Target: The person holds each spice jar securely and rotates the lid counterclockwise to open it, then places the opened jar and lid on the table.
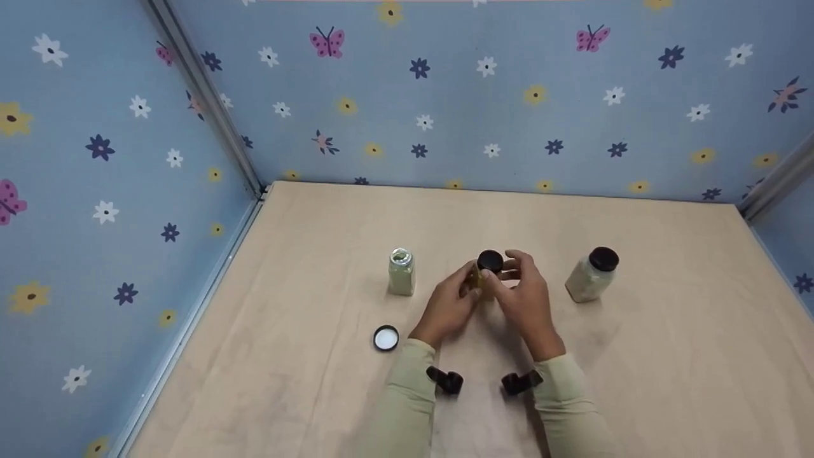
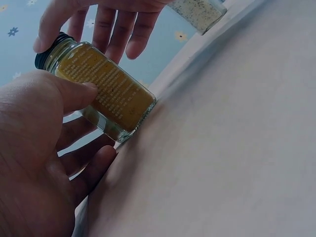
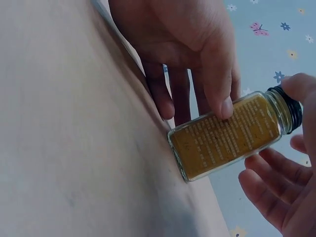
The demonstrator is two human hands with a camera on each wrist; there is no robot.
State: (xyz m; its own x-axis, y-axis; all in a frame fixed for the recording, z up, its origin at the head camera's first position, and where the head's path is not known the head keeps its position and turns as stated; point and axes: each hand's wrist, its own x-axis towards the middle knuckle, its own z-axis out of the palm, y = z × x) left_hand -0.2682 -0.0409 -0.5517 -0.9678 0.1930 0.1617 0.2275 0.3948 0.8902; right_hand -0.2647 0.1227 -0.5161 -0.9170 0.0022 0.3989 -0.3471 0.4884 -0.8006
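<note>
A square glass spice jar [image 2: 111,89] of yellow-brown powder, with printed text on its side, stands between my hands in the middle of the table. My left hand [image 1: 448,306] grips its body, thumb across the printed face and fingers behind. Up at the black screw lid [image 1: 490,261], my right hand [image 1: 529,306] pinches the rim with its thumb and index finger, while the other fingers spread beside the jar. Left of them stands a lidless glass jar [image 1: 401,278] with pale green contents. A black lid [image 1: 386,338] lies near it, white lining facing up.
To the right is another glass jar [image 1: 586,281] with pale, speckled contents and a black lid [image 1: 604,259]. A beige cloth covers the table [image 1: 286,356]. Blue patterned panels [image 1: 483,95] enclose the back and sides. Black wrist cameras [image 1: 450,382] sit on both forearms.
</note>
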